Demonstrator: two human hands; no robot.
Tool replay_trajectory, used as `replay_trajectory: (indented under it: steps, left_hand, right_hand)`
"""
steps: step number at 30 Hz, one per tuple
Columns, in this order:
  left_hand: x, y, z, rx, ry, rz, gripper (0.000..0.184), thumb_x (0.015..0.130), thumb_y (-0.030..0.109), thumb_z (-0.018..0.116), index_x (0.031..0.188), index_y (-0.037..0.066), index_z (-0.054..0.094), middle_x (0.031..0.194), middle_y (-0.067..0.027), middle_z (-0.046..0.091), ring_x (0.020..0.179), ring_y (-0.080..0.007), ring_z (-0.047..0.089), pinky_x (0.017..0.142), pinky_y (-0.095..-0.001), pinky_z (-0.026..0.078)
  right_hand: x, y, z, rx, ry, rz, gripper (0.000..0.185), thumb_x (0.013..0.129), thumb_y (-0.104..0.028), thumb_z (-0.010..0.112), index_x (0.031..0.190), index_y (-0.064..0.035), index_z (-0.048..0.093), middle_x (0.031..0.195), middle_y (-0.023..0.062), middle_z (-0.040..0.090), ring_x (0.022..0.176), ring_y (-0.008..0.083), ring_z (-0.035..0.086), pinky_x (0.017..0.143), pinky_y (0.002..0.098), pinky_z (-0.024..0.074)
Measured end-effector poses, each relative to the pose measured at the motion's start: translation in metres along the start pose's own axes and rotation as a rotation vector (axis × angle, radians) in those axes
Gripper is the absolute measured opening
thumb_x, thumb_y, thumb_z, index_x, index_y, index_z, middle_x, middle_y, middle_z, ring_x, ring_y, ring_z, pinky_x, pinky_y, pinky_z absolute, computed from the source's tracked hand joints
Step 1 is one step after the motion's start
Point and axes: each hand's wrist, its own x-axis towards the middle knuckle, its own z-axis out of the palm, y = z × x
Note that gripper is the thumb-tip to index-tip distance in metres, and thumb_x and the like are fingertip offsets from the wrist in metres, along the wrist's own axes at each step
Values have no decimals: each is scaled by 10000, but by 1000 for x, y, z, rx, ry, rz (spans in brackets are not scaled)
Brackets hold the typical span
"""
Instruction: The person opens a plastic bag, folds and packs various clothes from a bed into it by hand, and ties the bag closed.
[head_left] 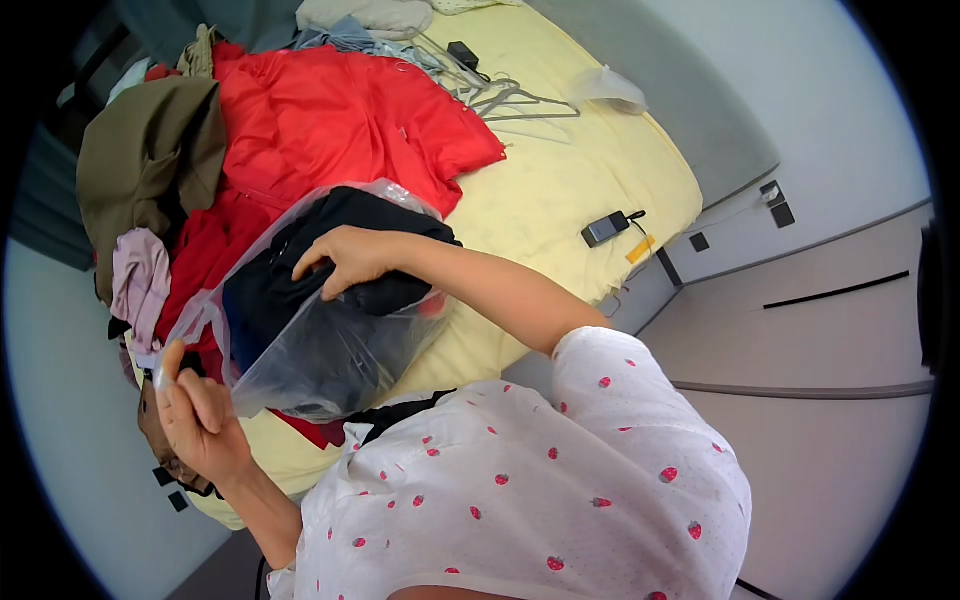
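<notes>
A clear plastic bag point(340, 345) lies on the bed, with dark clothes inside showing through its side. My left hand point(205, 420) is closed on the bag's edge at the lower left and holds it up. At the mouth of the bag, my right hand point(355, 260) has its fingers curled into a black garment point(290, 245), which partly hides the fingertips. The garment bulges out of the opening. A red jacket point(320, 120) is spread just beyond the bag, and a darker red garment point(205, 255) lies beside it.
An olive garment point(150, 150) and a pink cloth point(142, 275) are heaped at the left. Hangers point(520, 100) lie on the yellow bedsheet point(610, 150). A black device with a cord point(603, 230) sits near the bed's right edge. Cabinets point(800, 340) stand at the right.
</notes>
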Motion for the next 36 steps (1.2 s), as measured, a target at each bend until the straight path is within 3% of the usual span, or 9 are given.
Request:
replay_trajectory:
  steps: [7, 12, 17, 21, 24, 26, 31, 33, 36]
  left_hand:
    - [10, 12, -21, -41, -114, 17, 386, 944, 168, 274, 1226, -89, 328, 516, 40, 287, 412, -6, 213, 385, -159, 192]
    - [31, 4, 8, 20, 87, -10, 450, 921, 222, 363, 1224, -106, 308, 521, 34, 311, 412, -19, 225, 388, -172, 182]
    - [25, -2, 33, 209, -159, -109, 386, 919, 265, 363, 996, -78, 523, 490, 36, 370, 399, -39, 307, 375, -197, 232]
    - [5, -1, 59, 237, -525, -439, 457, 888, 362, 411, 991, -56, 567, 529, -1, 472, 443, -60, 429, 419, -199, 325]
    - [14, -28, 55, 405, -644, -355, 456, 886, 347, 416, 1028, -64, 553, 529, -7, 476, 440, -58, 421, 416, -197, 314]
    - [13, -30, 44, 201, -268, -402, 415, 899, 295, 394, 1007, -76, 545, 499, -2, 450, 399, -52, 372, 379, -192, 269]
    - [23, -5, -8, -35, 10, 22, 368, 937, 246, 301, 1122, -32, 453, 486, 33, 317, 373, -32, 214, 349, -187, 184]
    - [15, 0, -19, -39, 31, 21, 353, 938, 222, 293, 1122, -32, 455, 492, 30, 325, 376, -28, 215, 353, -179, 183]
    - [6, 4, -19, -64, 13, 12, 348, 936, 211, 299, 1124, -37, 453, 495, 28, 331, 383, -26, 222, 357, -174, 188]
  right_hand:
    - [11, 27, -22, 721, -53, 200, 472, 648, -90, 660, 1081, 41, 525, 946, 108, 619, 829, 170, 574, 745, 273, 450]
    - [43, -27, 49, 84, 104, -71, 445, 582, -126, 615, 999, 26, 577, 957, 220, 575, 904, 319, 554, 800, 347, 436]
    - [58, -34, 110, 91, -8, -192, 339, 595, -64, 545, 923, 8, 593, 899, 202, 567, 917, 336, 523, 813, 382, 414]
    - [84, 21, 107, 81, 52, -201, 193, 620, -116, 577, 786, -28, 619, 780, 171, 591, 765, 313, 570, 681, 380, 443]
    - [103, 26, 94, -172, -50, -84, 159, 666, -179, 582, 747, -47, 618, 765, 162, 590, 728, 305, 570, 633, 372, 439]
    - [115, 16, 84, -375, -87, -11, 172, 685, -193, 578, 767, -48, 618, 791, 149, 592, 745, 298, 566, 634, 365, 442]
    - [18, -59, 16, -152, 416, -119, 232, 699, -173, 595, 876, -23, 585, 893, 134, 574, 854, 276, 547, 722, 348, 436]
    - [-16, -56, -7, -466, 841, -155, 246, 684, -152, 629, 886, -23, 575, 873, 147, 569, 839, 279, 546, 744, 357, 429]
    - [-45, -38, -22, -755, 882, 124, 292, 657, -175, 669, 893, -29, 579, 859, 153, 569, 821, 280, 551, 701, 373, 432]
